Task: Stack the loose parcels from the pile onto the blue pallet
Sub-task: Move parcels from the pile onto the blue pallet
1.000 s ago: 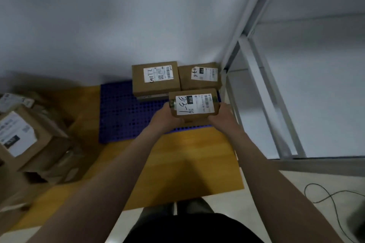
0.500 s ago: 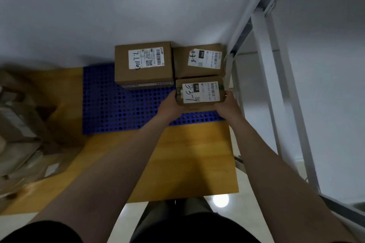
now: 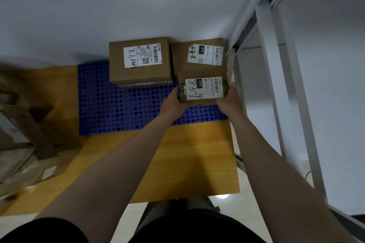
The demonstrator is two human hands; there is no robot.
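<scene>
Brown cardboard parcels lie in a blurred pile (image 3: 23,140) at the far left, on the edge of a yellow wooden board (image 3: 187,154). The blue pallet (image 3: 118,108), pierced with round holes, lies on that board against the pale wall. At the pallet's back edge stands a large carton (image 3: 140,61) with "7.1.1103" handwritten on its label. The left hand (image 3: 172,102) grips the left end of a small parcel (image 3: 203,89) marked "3-3-1", and the right hand (image 3: 230,100) grips its right end. This parcel is over the pallet's right side, close in front of a second parcel (image 3: 199,55) marked "4-3-8". Whether it already rests on the pallet cannot be told. A white metal frame (image 3: 276,65) rises just right of the pallet.
</scene>
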